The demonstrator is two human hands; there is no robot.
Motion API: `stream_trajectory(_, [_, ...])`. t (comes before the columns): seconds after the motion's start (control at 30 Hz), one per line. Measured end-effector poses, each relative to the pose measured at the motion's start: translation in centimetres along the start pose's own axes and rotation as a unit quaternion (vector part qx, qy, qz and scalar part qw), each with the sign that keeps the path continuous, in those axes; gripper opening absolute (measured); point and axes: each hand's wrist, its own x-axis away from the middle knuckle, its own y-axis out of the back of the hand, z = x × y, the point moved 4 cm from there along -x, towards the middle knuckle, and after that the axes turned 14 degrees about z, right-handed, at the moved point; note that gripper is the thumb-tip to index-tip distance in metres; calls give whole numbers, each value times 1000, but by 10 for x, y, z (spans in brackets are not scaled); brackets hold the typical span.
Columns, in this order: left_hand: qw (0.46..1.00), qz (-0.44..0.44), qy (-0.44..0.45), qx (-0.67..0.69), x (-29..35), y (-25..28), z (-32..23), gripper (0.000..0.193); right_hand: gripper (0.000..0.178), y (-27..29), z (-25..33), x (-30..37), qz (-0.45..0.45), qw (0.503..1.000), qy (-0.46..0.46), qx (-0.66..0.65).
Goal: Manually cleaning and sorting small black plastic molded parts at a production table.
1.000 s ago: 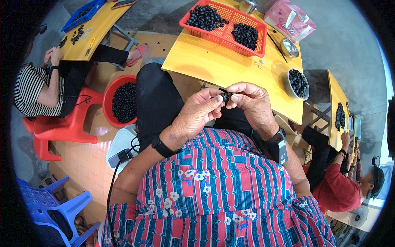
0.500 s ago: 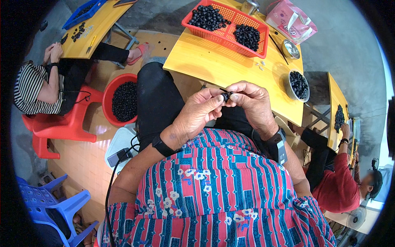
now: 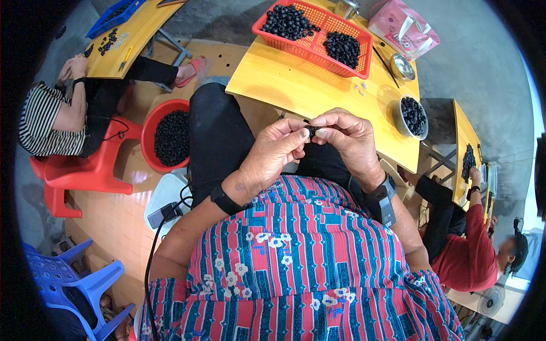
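Observation:
Between both sets of fingertips is a small black ring-shaped part [image 3: 311, 131], above my lap near the table's front edge. My left hand [image 3: 276, 148] pinches it from the left, thumb on the near side. My right hand [image 3: 348, 139] pinches it from the right with thumb and forefinger. The fingers cover much of the part, so its full shape is hidden. Ahead on the yellow table [image 3: 284, 74] stands a red two-compartment basket [image 3: 318, 50], heaped with black parts on both sides. A clear round tub [image 3: 410, 117] of larger black ring parts sits at the table's right edge.
Small pale bits [image 3: 360, 88], a metal bowl [image 3: 402, 68], a dark stick [image 3: 387, 67] and a pink bag [image 3: 402, 31] share the table. A red bucket [image 3: 149, 136] of black parts stands left of my leg. Co-workers sit at the left and right tables. A cable [image 3: 152, 267] hangs beside my left arm.
Both hands have shifted very slightly left and still pinch the black part. The right-hand co-worker's hand has moved a little at their table.

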Motion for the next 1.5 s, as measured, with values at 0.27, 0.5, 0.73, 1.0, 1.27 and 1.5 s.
stream_trajectory(0.27, [1000, -4, 0, -22, 0, -2, -3, 12, 16, 0, -11, 2, -6, 999, -20, -48])
stream_trajectory(0.5, [1000, -13, 1, -14, 2, -1, -2, 10, 17, -4, -26, 7, -27, 994, -19, -104])
stream_trajectory(0.73, [1000, -10, 7, -13, 2, -4, -5, 8, 18, -6, -37, 8, -33, 978, -39, -202])
stream_trajectory(1.0, [1000, 2, -1, -15, 2, -2, -3, 11, 17, -3, -39, 8, -32, 973, -64, -220])
stream_trajectory(1.27, [1000, -7, 1, -17, 2, -5, -6, 8, 14, -5, -28, 7, -43, 991, -36, -120])
stream_trajectory(1.5, [999, -10, 1, -33, 3, -3, -6, 9, 12, -2, -24, 5, -23, 997, -26, -70])
